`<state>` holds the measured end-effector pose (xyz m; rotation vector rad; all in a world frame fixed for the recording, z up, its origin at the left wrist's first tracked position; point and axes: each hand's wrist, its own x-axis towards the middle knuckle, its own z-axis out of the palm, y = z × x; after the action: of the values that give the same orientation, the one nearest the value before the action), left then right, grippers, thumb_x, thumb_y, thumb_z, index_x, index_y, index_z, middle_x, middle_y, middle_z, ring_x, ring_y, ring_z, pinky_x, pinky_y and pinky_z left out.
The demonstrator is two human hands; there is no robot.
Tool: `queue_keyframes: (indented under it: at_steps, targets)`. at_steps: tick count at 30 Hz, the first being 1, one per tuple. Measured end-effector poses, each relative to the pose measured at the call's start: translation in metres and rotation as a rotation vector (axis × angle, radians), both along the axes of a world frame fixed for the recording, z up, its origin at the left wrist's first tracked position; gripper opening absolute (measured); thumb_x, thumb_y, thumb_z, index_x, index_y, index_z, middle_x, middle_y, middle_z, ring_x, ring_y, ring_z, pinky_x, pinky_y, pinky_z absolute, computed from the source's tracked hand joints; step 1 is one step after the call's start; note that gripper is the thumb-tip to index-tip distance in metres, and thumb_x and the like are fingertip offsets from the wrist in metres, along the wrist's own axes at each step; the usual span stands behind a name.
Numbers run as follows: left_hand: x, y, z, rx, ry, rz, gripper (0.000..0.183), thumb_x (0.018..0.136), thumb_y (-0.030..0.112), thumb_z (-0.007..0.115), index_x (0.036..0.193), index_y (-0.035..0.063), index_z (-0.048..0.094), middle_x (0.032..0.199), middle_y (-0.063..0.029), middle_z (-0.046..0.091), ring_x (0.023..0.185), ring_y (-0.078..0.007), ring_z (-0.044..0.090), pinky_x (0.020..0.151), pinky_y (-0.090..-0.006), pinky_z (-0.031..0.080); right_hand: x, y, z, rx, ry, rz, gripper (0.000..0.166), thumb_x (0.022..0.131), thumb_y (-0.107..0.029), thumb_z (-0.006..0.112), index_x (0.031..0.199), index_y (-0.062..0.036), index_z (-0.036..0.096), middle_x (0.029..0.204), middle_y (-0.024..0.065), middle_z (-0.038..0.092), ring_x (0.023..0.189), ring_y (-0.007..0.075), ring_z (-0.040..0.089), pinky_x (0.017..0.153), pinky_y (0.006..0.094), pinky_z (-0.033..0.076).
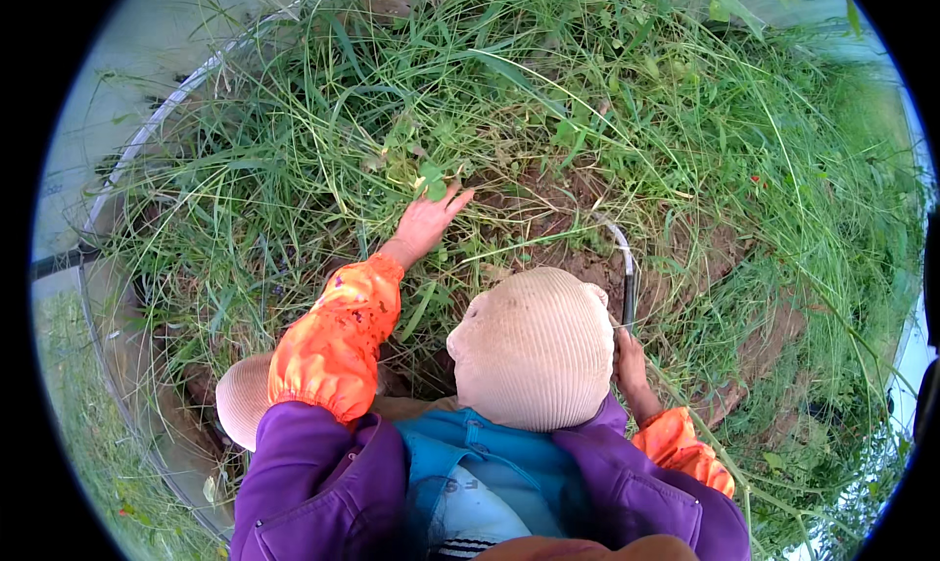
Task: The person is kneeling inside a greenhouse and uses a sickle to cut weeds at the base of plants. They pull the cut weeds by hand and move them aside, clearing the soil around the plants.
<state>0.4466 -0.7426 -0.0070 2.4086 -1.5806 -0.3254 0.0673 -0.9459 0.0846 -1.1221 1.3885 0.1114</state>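
My left hand (426, 227) reaches out ahead of me into the weeds, with thumb and fingers apart. It touches the edge of a clump of tall grass (316, 164) and small broad-leaved weeds (432, 183). Some fingertips are hidden among the leaves. On my right, beside my knee, my right hand (631, 370) is closed around the handle of a sickle (628, 289). The sickle's curved metal blade (617, 234) bends forward and left over bare brown soil (565, 194). Part of the handle is hidden by my hand.
My corduroy-covered knees (532, 348) are bent up before me. Pale plastic sheeting (88, 172) with a curved white edge runs along the left. A long green stem (712, 436) crosses beside my right arm. Dense grass (830, 186) grows on the right.
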Motion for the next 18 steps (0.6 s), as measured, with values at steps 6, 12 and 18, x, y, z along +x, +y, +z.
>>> queue_keyframes:
  at_steps: [6, 12, 18]
  targets:
    - [-0.003, 0.003, 0.007, -0.012, -0.056, -0.031, 0.083, 0.062, -0.007, 0.054, 0.137, 0.017, 0.029, 0.135, -0.0076, 0.037, 0.114, -0.0294, 0.046, 0.091, -0.0386, 0.043, 0.145, -0.043, -0.107, -0.037, -0.181, 0.112, 0.032, 0.091, -0.043, 0.045, 0.076, -0.0144, 0.041, 0.047, -0.0041, 0.032, 0.033, 0.009, 0.03, 0.03, 0.0247, 0.023]
    - [-0.016, -0.023, 0.023, 0.026, -0.29, -0.228, 0.076, 0.076, 0.007, 0.049, 0.143, 0.0212, 0.016, 0.147, -0.0059, 0.019, 0.133, -0.0235, 0.026, 0.103, -0.0394, 0.028, 0.225, -0.073, -0.196, -0.194, -0.09, 0.538, 0.035, 0.09, -0.04, 0.047, 0.092, -0.0045, 0.05, 0.054, 0.0093, 0.049, 0.042, 0.0229, 0.049, 0.039, 0.0351, 0.04]
    - [-0.009, -0.11, 0.006, 0.094, -0.485, -0.45, 0.077, 0.076, 0.009, 0.052, 0.142, 0.0208, 0.015, 0.149, -0.0022, 0.015, 0.137, -0.0205, 0.014, 0.112, -0.0393, 0.009, 0.164, -0.015, -0.152, -0.45, 0.144, 0.752, 0.045, 0.087, -0.041, 0.048, 0.097, 0.0032, 0.055, 0.078, 0.0284, 0.059, 0.082, 0.0449, 0.057, 0.069, 0.0479, 0.046]
